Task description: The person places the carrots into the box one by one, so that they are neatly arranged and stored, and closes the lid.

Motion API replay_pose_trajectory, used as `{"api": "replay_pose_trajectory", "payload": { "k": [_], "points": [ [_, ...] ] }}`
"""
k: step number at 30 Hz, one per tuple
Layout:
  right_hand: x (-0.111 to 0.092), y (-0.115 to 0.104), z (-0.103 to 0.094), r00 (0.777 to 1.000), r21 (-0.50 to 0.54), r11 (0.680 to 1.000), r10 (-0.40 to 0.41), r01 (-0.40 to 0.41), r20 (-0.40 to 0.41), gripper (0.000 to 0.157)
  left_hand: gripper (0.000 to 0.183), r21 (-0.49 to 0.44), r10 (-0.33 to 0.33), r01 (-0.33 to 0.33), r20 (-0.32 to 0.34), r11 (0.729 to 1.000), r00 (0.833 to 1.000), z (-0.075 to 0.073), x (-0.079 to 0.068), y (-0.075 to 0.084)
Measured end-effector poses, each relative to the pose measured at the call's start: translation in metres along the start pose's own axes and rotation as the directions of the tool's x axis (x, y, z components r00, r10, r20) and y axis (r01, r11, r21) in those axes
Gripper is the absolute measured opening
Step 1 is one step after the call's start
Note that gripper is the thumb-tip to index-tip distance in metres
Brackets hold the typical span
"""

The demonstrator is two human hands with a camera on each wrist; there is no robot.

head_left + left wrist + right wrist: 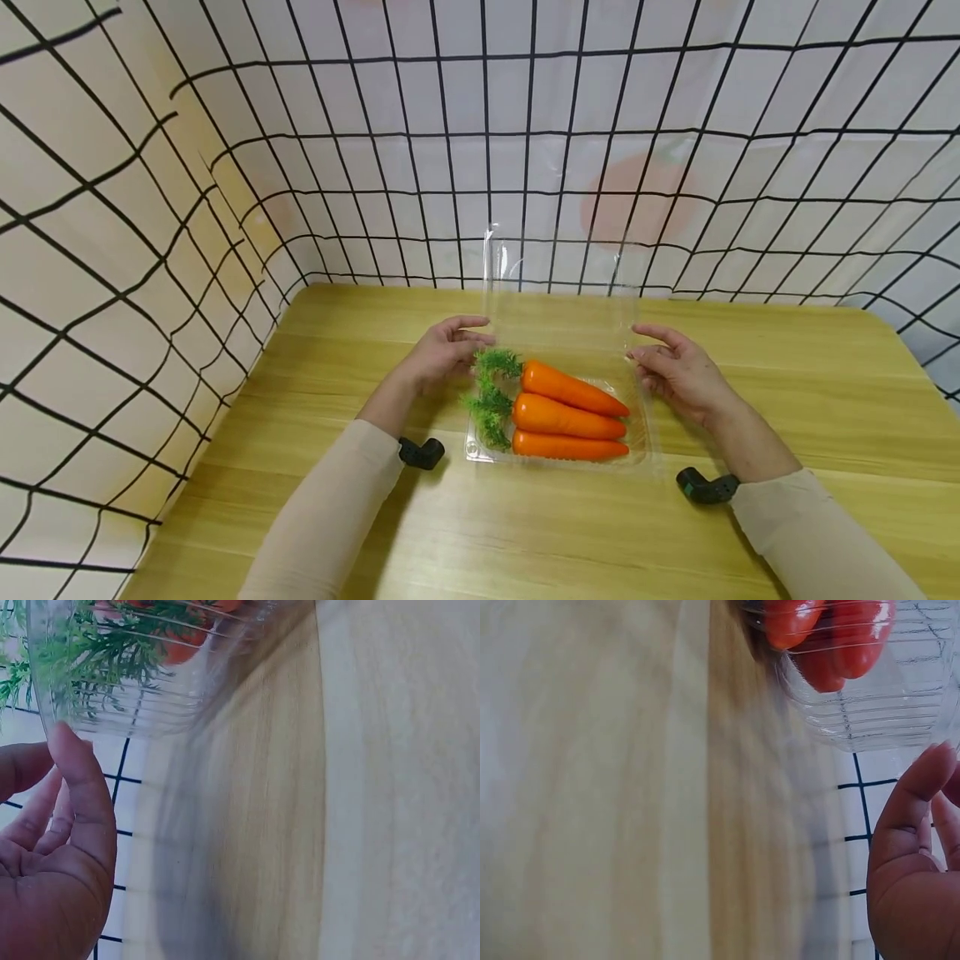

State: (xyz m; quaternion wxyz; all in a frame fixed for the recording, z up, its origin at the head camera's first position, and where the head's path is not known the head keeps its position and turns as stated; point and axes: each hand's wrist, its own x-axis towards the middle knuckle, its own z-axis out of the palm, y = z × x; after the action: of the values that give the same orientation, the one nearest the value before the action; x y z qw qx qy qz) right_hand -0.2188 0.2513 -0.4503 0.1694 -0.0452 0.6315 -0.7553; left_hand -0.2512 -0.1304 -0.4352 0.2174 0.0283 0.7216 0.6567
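A clear plastic clamshell box [639, 446] stands on the table with its lid [558, 321] raised at the back. Inside lie three orange carrots [568, 416] side by side, tips to the right, with feathery green tops [491, 404] at the left end. My left hand [442, 354] pinches the box's left rim near the hinge, thumb tip against the plastic in the left wrist view. On the opposite side my right hand [678, 375] pinches the right rim, its thumb [907, 799] at the edge. The carrots' thick ends are partly covered by the greens.
The wooden table [525, 533] extends around the box. Behind it and to the left hangs a white cloth wall [360, 167] with a black grid. Each wrist wears a small black device, such as the left one [422, 453].
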Motion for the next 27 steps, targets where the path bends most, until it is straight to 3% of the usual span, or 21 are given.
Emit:
{"api": "replay_pose_trajectory", "payload": {
  "k": [13, 27],
  "points": [
    [0.013, -0.006, -0.003, 0.998, 0.033, 0.999, -0.023, 0.026, -0.064, 0.029, 0.044, 0.002, 0.023, -0.023, -0.081, 1.0, 0.996, 0.007, 0.016, 0.008],
    [0.028, -0.012, -0.009, 0.988, 0.061, 0.998, 0.003, 0.007, -0.154, 0.02, 0.038, 0.044, 0.065, -0.058, -0.191, 0.997, 0.979, 0.016, 0.033, 0.008]
  ]
}}
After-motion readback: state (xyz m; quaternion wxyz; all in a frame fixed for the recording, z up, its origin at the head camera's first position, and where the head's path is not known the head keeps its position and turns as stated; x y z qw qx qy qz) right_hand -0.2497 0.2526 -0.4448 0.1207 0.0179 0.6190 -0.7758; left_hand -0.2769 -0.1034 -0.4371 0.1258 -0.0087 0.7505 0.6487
